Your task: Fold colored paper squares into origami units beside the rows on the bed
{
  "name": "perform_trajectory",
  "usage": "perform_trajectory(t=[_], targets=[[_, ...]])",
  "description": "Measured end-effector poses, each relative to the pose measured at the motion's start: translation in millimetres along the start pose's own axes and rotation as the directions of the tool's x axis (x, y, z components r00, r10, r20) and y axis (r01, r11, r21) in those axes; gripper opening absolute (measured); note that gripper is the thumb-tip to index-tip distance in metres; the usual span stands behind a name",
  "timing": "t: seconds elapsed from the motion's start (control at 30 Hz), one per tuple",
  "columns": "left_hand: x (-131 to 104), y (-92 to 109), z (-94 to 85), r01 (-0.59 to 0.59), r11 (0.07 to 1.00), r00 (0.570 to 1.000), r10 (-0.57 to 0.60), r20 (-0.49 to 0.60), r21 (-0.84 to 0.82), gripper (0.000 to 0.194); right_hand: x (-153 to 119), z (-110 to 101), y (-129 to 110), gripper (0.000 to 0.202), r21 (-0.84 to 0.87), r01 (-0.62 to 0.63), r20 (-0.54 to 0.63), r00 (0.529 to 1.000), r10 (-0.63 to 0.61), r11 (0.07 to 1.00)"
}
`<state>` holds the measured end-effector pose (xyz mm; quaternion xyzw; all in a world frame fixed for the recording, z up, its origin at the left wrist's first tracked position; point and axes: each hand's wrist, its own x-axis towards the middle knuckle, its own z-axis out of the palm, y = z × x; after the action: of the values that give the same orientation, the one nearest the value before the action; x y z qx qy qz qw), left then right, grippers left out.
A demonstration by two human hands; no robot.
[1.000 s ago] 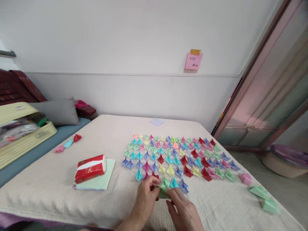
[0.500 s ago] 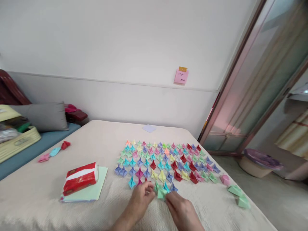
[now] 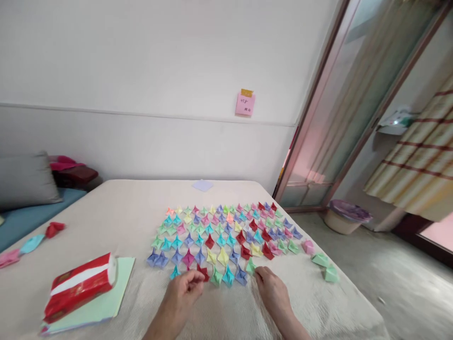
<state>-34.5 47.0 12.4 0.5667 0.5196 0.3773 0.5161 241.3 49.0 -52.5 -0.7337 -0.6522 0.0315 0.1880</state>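
1. R hand is nearest, w/ thumb & fingertips pinching the right edge of a pale-green folded-paper piece w/ pointed tips.
2. L hand is curled loosely, fingertips just beside a dark-red folded-paper piece; can't tell if thumb & fingers meet or touch it.
3. Pale-green pc sits at the right end of the front row, next to a blue-violet folded-paper piece; then, going left, a cyan folded-paper piece & a light-green folded-paper piece.
4. All on a cream textured cloth cover.
5. Left side: red-and-white soft tissue pack, tilted, on a pale-green stack of paper sheets.
6. Right edge: two bulky green paper shapes, w/ a pink paper shape just beyond.
7. Behind the front row: several rows of small multicolored folded-paper pieces, close-set.
8. Far left: pink, cyan & red paper shapes in a line.
9. Far edge of cover: flat lavender paper sheet, nr the wall.
10. Beyond, L: gray cushion; R, on floor: beige round bin w/ purple liner.
11. White wall: pink handwritten note, taped up.
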Motion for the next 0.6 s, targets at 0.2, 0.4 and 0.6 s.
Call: perform_trajectory(t=[0.2, 0.4, 0.6], targets=[[-0.3, -4.0, 2.6, 0.011, 0.997, 0.998, -0.016, 0.067, 0.077, 0.022, 4.1, 5.0, 5.4, 0.019, 0.025, -0.098, 0.038, 0.995, 0.097, 0.995], [3.3, -6.4, -1.5, 0.021, 0.996, 0.996, -0.028, 0.082, 0.088, 0.028, -17.9, -20.3, 25.0, 0.026, 0.111, -0.25, -0.053, 0.965, 0.257, 0.962], [1.7, -20.2, 10.8, -0.019, 0.993, 0.991, 0.003, 0.137, 0.115, 0.023, -81.6, -14.5, 37.0, 0.027, 0.075, -0.154, -0.068, 0.985, 0.16, 0.985]])
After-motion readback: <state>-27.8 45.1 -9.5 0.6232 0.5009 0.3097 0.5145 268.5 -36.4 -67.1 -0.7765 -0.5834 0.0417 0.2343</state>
